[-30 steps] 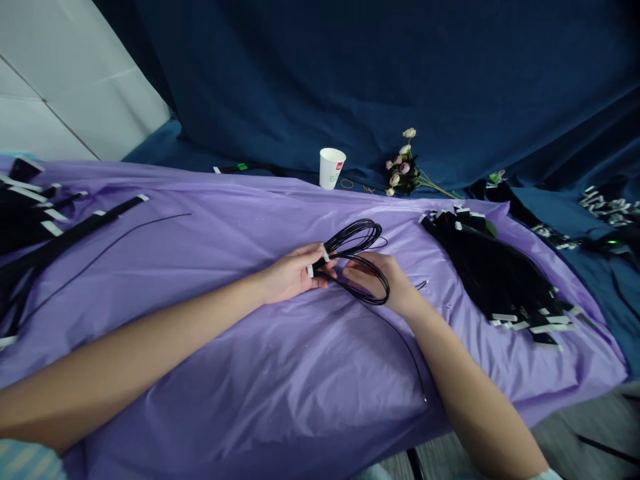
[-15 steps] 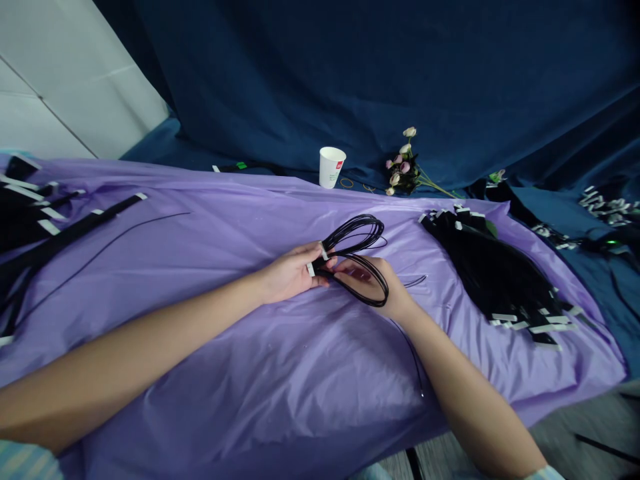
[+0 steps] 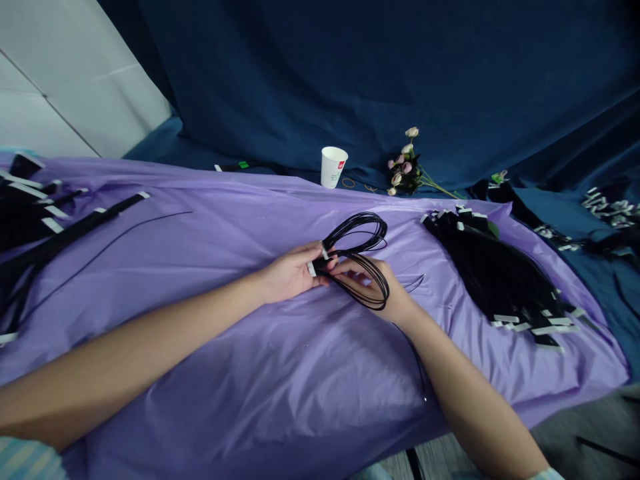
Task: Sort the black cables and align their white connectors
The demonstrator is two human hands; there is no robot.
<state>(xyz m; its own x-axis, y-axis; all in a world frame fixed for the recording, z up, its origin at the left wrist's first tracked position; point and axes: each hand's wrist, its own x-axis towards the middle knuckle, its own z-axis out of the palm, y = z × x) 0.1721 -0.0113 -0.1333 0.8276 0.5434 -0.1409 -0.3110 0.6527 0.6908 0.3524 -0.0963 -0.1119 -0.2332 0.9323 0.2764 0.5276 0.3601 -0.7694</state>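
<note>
My left hand [image 3: 295, 272] is closed on a looped black cable [image 3: 361, 223] near the middle of the purple cloth. White end pieces [image 3: 311, 269] show at its fingertips, and two loops fan out to the right. My right hand [image 3: 377, 290] sits behind the lower loop, its fingertips pinched at the cable close to my left fingers. Exactly which strand they grip is partly hidden by the loop. A thin black wire [image 3: 416, 360] with a bright tip trails below my right wrist, and another thin wire end [image 3: 416, 283] sticks out to its right.
Purple cloth [image 3: 225, 387] covers the table. Flat black cables with white ends lie in a pile on the right [image 3: 500, 280] and another on the left [image 3: 20, 220]. Behind stand a paper cup [image 3: 332, 168] and artificial flowers [image 3: 406, 167], with rubber bands [image 3: 349, 183] between them.
Both hands stay almost in place on the looped cable. The right fingers have shifted slightly around the lower loop, and the whole view has moved a little.
</note>
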